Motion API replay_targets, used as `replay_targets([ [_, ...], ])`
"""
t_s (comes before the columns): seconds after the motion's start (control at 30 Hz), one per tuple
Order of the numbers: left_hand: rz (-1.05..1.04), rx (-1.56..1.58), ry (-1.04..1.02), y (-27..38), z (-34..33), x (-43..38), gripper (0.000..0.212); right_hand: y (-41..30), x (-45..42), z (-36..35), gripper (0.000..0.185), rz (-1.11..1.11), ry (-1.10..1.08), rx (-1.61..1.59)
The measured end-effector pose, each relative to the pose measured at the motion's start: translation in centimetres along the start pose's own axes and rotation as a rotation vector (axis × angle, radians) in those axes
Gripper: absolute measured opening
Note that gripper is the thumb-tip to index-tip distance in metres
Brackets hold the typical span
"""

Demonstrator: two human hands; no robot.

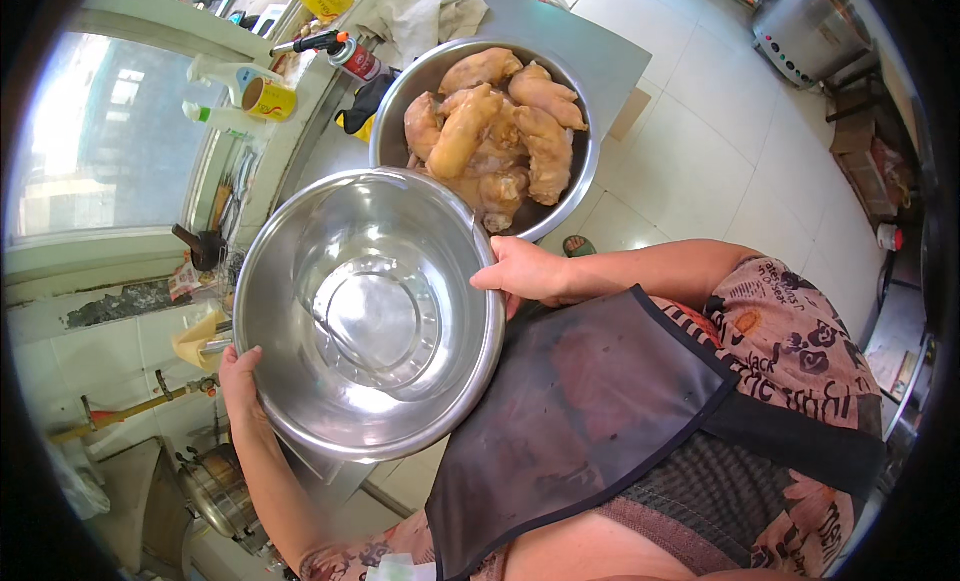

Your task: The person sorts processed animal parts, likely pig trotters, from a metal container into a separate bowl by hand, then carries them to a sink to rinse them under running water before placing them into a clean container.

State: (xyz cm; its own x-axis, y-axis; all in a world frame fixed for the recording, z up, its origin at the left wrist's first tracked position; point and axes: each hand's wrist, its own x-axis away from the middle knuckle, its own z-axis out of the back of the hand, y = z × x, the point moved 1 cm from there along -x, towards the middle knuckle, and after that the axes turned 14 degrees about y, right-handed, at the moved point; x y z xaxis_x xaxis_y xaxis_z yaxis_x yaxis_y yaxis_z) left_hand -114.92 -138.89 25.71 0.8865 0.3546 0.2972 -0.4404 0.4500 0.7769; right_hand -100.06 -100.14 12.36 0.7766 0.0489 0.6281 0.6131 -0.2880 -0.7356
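A wide stainless steel basin (379, 318) is held tilted in front of me, its shiny inside facing up; whether a little clear liquid lies in it I cannot tell. My left hand (241, 367) grips its rim at the lower left, thumb on the edge. On the opposite side my right hand (525, 269) clasps the rim, thumb over the top and fingers underneath. Beyond, a second steel basin (589, 157) stands on a metal table and holds several pale, skin-on pig's trotters (465, 130). The held basin overlaps its near edge.
A metal table (585, 40) bears a crumpled cloth (427, 14). Along the window sill stand a blowtorch on a gas can (356, 55), a yellow can (268, 99) and spray bottles. A lidded pot (217, 491) is at lower left, a steel cooker (810, 29) at upper right.
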Motion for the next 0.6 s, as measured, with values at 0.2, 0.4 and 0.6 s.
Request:
replay_targets([
  [0.2,-0.008,-0.009,-0.021,0.5,0.2,-0.5,0.021,0.1,-0.3,0.4,0.029,-0.027,-0.044,0.001],
  [0.4,-0.03,-0.037,-0.032,0.6,0.1,-0.8,0.026,0.4,-0.6,0.5,0.03,-0.038,0.002,-0.013],
  [0.6,-0.001,-0.029,-0.046,0.7,0.3,-1.2,0.022,0.1,-0.4,0.5,0.032,-0.048,-0.002,-0.064],
])
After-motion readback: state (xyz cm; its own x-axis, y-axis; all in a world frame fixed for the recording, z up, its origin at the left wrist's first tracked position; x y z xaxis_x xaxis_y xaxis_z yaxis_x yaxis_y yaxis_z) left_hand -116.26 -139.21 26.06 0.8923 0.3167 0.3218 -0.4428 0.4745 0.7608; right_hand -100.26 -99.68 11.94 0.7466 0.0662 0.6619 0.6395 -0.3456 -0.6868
